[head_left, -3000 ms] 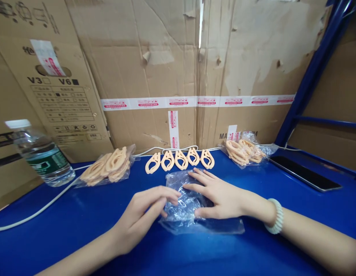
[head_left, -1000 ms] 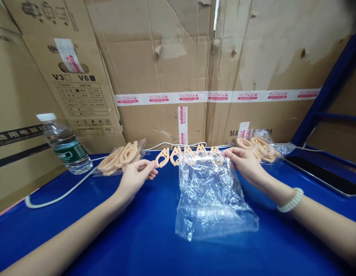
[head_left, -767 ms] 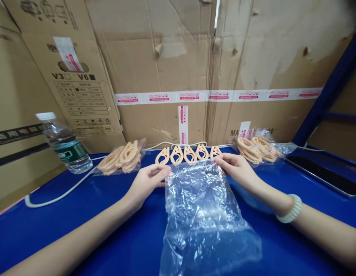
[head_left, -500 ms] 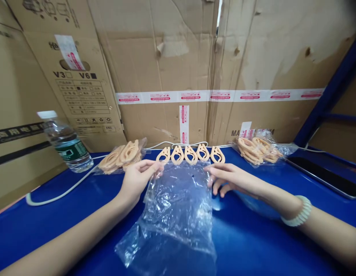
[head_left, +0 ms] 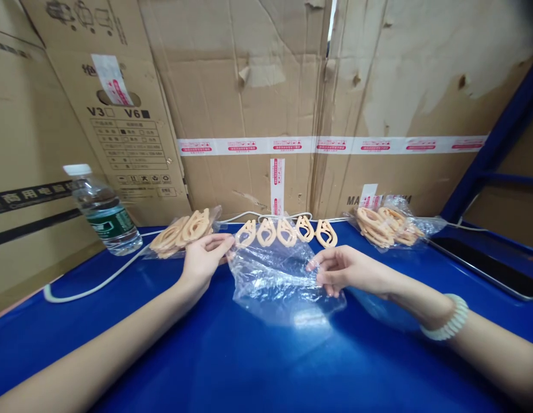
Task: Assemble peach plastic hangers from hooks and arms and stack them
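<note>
Opening out the bag seems the step in hand: the left hand pinches its far-left corner, the right hand grips its right edge, near side of the clips; the next move calls for keeping both edges apart.

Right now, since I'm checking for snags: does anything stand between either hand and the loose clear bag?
Nothing visible does. The left hand holds the clear bag near its upper left corner, and the right hand is at its right side. The five peach pieces lie beyond the bag, not between.
</note>
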Demonstrator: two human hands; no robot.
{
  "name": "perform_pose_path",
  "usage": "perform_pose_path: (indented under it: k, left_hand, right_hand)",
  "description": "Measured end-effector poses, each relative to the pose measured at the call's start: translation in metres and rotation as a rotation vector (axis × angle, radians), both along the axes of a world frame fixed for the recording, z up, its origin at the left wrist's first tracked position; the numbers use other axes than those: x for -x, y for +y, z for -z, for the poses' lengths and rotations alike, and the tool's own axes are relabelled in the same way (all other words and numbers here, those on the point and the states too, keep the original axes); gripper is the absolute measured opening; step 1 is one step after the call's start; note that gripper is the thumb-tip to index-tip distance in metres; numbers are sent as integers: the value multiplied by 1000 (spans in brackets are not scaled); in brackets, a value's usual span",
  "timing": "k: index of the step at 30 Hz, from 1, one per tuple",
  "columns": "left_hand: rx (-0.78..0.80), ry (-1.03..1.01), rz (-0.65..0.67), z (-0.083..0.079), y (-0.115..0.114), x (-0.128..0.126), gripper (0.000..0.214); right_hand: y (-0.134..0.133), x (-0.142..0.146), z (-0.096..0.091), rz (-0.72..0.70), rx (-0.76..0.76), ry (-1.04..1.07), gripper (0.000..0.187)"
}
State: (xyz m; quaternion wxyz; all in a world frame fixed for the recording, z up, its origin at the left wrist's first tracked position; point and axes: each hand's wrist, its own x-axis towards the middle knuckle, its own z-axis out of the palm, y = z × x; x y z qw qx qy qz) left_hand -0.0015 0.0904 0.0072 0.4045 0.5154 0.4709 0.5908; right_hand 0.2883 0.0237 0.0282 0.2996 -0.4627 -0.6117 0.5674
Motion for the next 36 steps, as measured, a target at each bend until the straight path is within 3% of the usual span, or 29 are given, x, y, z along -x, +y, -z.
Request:
perform_pose_path:
  k: [4, 7, 9, 10, 13, 15, 18, 21, 27, 29, 32, 36]
  left_hand:
    - [-71, 87, -33, -2, 3, 3, 38]
    - [-196, 204, -57, -8, -12, -3, 31]
    - [-289, 331, 42, -11, -28, -11, 20]
    - [-404, 493, 154, -11, -37, -16, 16]
    - [-632, 780, 436, -9, -57, -26, 19]
    - [-677, 848, 544, -5, -64, -28, 24]
    - [-681, 900, 580, -2, -66, -25, 26]
    - [-693, 969, 597, 1, -66, -21, 31]
    - [-713, 1025, 645, 6, -68, -18, 52]
    - [-718, 1038, 656, 7, -68, -17, 58]
    - [-720, 1056, 680, 6, -70, -15, 61]
    - [-726, 1068, 652, 5, -74, -17, 35]
  right_hand:
    - [5, -6, 1, 45, -12, 23, 43]
    - [8, -10, 4, 95, -24, -2, 47]
    - [11, -13, 5, 95, -63, -98, 48]
    - [12, -16, 5, 85, -100, -172, 45]
    - [16, -26, 2, 88, -310, -457, 33]
    - [22, -38, -1, 147, -498, -652, 36]
    - [36, -58, -5, 190, -756, -927, 31]
    - [55, -73, -4, 142, -898, -1130, 38]
    - [92, -77, 3, 25, -873, -1265, 78]
    - [100, -75, 1, -37, -857, -1283, 84]
    - [100, -75, -8, -103, -830, -1300, 73]
    - [75, -83, -20, -160, -747, -1321, 43]
